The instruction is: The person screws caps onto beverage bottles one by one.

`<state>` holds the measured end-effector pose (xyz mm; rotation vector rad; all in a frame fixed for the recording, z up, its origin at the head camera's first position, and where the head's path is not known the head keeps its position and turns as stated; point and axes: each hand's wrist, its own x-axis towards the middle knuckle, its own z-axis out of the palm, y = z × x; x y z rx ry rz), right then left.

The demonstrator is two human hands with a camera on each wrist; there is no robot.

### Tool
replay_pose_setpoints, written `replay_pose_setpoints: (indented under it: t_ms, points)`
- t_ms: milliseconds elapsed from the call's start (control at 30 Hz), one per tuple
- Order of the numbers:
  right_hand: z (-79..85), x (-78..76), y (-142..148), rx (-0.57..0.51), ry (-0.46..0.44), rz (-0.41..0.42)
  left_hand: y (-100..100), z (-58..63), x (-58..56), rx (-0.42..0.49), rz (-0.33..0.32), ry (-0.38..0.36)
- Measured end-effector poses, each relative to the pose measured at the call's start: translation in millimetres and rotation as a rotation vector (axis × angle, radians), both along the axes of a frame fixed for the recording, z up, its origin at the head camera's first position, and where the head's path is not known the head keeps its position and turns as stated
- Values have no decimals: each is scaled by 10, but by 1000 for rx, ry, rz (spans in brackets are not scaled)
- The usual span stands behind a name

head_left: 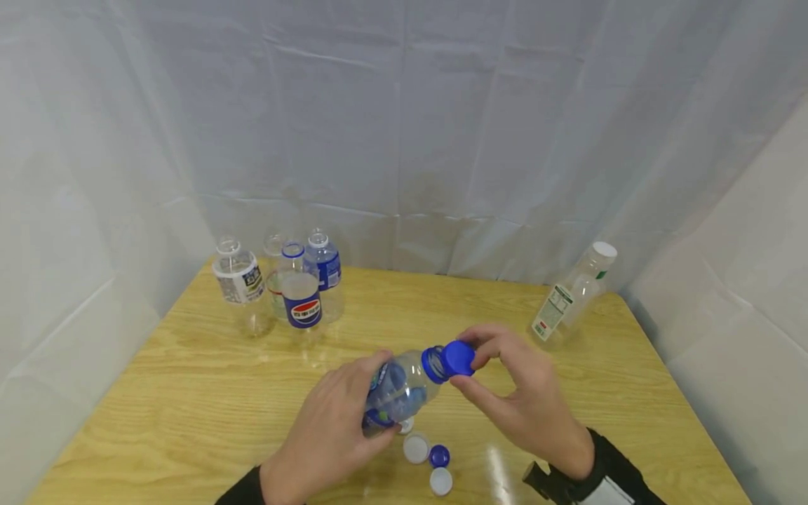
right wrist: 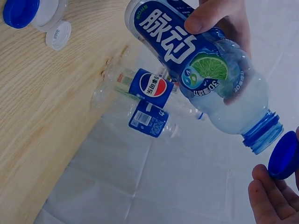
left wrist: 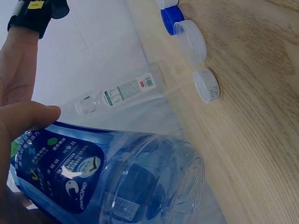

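Note:
My left hand (head_left: 337,414) grips a clear plastic bottle (head_left: 404,393) with a blue label around its body, tilted so its neck points up and right. Between thumb and fingers, my right hand (head_left: 527,396) pinches a blue bottle cap (head_left: 459,358) by its edge. In the right wrist view the cap (right wrist: 283,156) is apart from the open threaded mouth (right wrist: 263,132), a small gap between them. A lime picture shows on the label (right wrist: 177,51) there. Below the bottle, on the tabletop, lie several loose caps, among them a blue one (head_left: 439,456) and a white one (head_left: 441,481).
Several uncapped bottles stand at the back left of the wooden table (head_left: 189,393), including a Pepsi-labelled bottle (head_left: 301,301) and a white-labelled one (head_left: 243,284). A white-capped bottle (head_left: 571,298) stands at the back right. White sheeting (head_left: 398,140) encloses the table's back and sides.

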<state>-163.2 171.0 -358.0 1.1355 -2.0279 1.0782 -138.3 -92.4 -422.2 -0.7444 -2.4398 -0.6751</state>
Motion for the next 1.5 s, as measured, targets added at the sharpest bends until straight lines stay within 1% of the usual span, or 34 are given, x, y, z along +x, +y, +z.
replay_pose_setpoints:
  t_ms: [100, 267, 433, 567, 700, 767, 900, 1000, 1100, 1167, 1333, 1433, 1500]
  points:
    - [-14, -6, -18, 11, 3, 5, 9, -5, 3, -6, -13, -1]
    - [-15, -7, -37, 54, -6, 0, 21, 3, 10, -16, -10, -10]
    - [-14, 9, -36, 117, -54, -12, 31, 21, 21, -16, -16, -9]
    - [-14, 28, -23, 145, -115, -10, 35, 38, 29, -13, -13, -32]
    - [-3, 36, -16, 146, -141, 26, 35, 50, 31, -11, -9, -62]
    - [6, 31, -9, 144, -145, 61, 34, 52, 30, -9, -11, -73]
    - [25, 20, 24, 154, -182, 129, 32, 45, 16, -4, -29, -63]
    - [36, 14, 50, 171, -209, 148, 32, 50, 6, -9, -39, -45]
    - [37, 15, 69, 189, -222, 141, 32, 65, 8, -16, -45, -57]
    - [32, 18, 79, 191, -223, 138, 33, 75, 14, -20, -49, -80]
    - [19, 15, 94, 159, -209, 153, 40, 83, 15, -34, -58, -122]
    - [23, 11, 99, 164, -220, 112, 42, 82, 15, -41, -56, -113]
    - [30, 16, 102, 180, -239, 59, 42, 81, 18, -45, -52, -100]
